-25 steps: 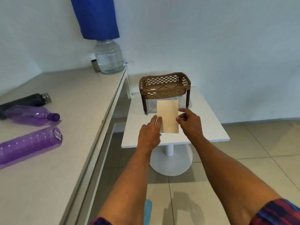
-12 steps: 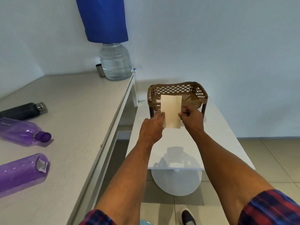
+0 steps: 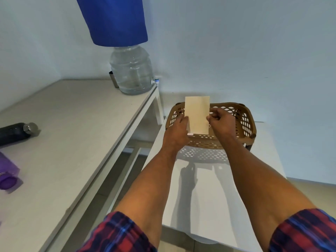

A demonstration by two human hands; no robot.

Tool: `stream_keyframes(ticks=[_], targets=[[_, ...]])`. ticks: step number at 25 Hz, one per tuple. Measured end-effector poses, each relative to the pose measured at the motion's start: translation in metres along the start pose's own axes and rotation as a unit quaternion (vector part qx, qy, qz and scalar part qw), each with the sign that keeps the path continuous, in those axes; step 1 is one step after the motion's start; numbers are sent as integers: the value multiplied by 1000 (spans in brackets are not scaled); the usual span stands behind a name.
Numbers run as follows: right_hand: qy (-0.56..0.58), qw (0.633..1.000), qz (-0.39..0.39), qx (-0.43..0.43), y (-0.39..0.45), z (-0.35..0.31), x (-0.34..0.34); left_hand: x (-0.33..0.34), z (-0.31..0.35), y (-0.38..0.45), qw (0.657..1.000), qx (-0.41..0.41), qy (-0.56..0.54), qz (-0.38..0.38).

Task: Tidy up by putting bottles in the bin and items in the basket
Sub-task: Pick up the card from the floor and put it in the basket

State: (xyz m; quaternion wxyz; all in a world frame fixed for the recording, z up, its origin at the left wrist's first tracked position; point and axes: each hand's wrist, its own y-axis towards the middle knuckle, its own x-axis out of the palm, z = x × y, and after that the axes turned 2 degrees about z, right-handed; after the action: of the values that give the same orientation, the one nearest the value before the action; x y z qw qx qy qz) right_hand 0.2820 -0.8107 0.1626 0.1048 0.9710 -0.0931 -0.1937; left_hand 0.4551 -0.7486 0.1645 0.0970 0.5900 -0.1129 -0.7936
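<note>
A cream rectangular card [image 3: 197,114] is held upright over the brown lattice basket [image 3: 244,122] on the small white table [image 3: 205,193]. My left hand [image 3: 177,131] grips its left edge and my right hand [image 3: 221,122] pinches its right edge. The card's lower end sits above the basket's inside, hiding part of the near rim. A black bottle [image 3: 15,132] with a steel cap and a purple bottle [image 3: 8,174] lie on the long beige counter [image 3: 72,142] at the left.
A large clear water jar [image 3: 131,70] with a small tap stands at the counter's far end under a blue cloth [image 3: 113,20]. A small metal cup [image 3: 113,81] sits beside it. White walls close the back and right; tiled floor lies below.
Both hands have carried the card up and forward from the table's front to above the basket. The view has closed in on the basket, and the bottles have slid toward the left edge.
</note>
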Motion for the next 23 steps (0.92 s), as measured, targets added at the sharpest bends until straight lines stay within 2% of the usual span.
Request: stream_keyframes(ticks=[4, 8, 11, 15, 20, 23], targets=[[2, 999, -12, 51, 50, 24, 8, 25, 8, 47, 998, -33, -41, -16], [-46, 996, -36, 66, 81, 54, 20, 55, 9, 80, 993, -80, -54, -66], [-96, 988, -67, 97, 100, 77, 27, 75, 12, 98, 986, -94, -62, -126], [-156, 972, -104, 140, 118, 102, 39, 99, 10, 118, 971, -74, -11, -227], [-230, 950, -136, 160, 130, 125, 48, 127, 8, 131, 936, -65, 37, -343], [-271, 934, -176, 155, 134, 134, 53, 138, 9, 136, 920, -57, 57, -384]])
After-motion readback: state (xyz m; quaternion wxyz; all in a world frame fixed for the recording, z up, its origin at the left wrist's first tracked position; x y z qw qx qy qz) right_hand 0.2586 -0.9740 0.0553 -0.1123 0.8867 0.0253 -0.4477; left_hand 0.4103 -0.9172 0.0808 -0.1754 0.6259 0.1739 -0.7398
